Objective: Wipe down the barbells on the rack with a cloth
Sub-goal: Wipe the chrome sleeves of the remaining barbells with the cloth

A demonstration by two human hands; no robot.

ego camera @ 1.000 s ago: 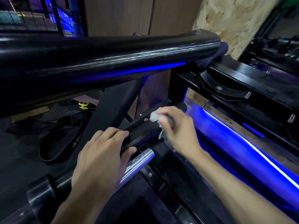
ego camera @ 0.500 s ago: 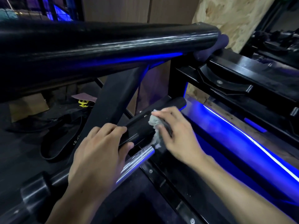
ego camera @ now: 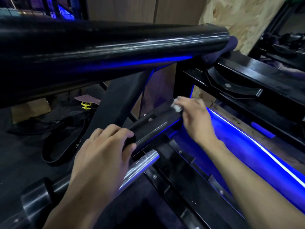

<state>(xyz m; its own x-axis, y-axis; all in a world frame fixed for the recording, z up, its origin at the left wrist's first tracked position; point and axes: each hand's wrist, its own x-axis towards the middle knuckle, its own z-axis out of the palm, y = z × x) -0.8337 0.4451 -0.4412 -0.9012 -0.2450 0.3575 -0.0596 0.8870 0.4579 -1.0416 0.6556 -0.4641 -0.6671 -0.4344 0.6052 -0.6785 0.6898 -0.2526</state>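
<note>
Left grip: the left hand (ego camera: 100, 156) curls over the near end of a black barbell sleeve (ego camera: 155, 128), fingers on top and thumb beneath, clamped around it. Right grip: the right hand (ego camera: 196, 119), at 1 o'clock from the left, pinches a crumpled white cloth (ego camera: 176, 106) against the far end of the same sleeve; its fingertips are motion-blurred. The sleeve runs diagonally from 7 to 1 o'clock and lies on the black rack (ego camera: 184, 164). Just beside it, toward 5 o'clock, a chrome barbell sleeve (ego camera: 140, 167) lies parallel, partly hidden by the left hand. A thick black bar (ego camera: 115, 47) crosses the upper field. Blue strip lighting (ego camera: 264, 154) glows along the rack at 3 o'clock. A black belt (ego camera: 64, 146) lies on the floor at 9 o'clock.
</note>
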